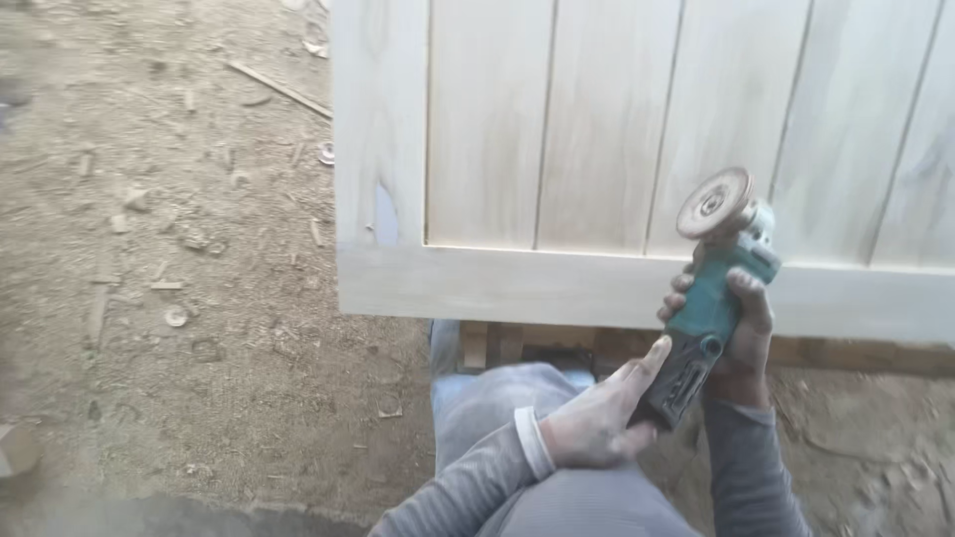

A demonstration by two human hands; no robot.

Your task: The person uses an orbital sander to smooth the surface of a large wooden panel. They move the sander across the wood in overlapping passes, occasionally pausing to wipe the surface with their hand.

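**Teal Grinder Held Up Over a Pale Wood Panel**

Teal and grey, the grinder (pixel 714 298) sits in both of the person's hands, lifted a little off the wood. Its round sanding disc (pixel 714 202) is brown and dusty, and it tilts up and faces toward us, just above the bottom rail of the panel.

The right hand (pixel 744 328) wraps tight round the teal middle of the tool. Its fingers (pixel 679 295) curl all the way round the body, so this hand is closed on it.

The left hand (pixel 602 413) holds the dark back end of the grinder. The thumb points up along the handle, and the other fingers tuck under it where I cannot see them well. It looks closed on the handle too.

The big wooden panel (pixel 637 139) is pale, made of flat boards side by side with a frame round them. It lies low, on wooden blocks (pixel 492 346) that peek out under its edge.

The person wears grey sleeves and crouches close, with a knee (pixel 497 398) right by the panel. The dirt ground (pixel 179 298) is covered in sawdust and small wood scraps.
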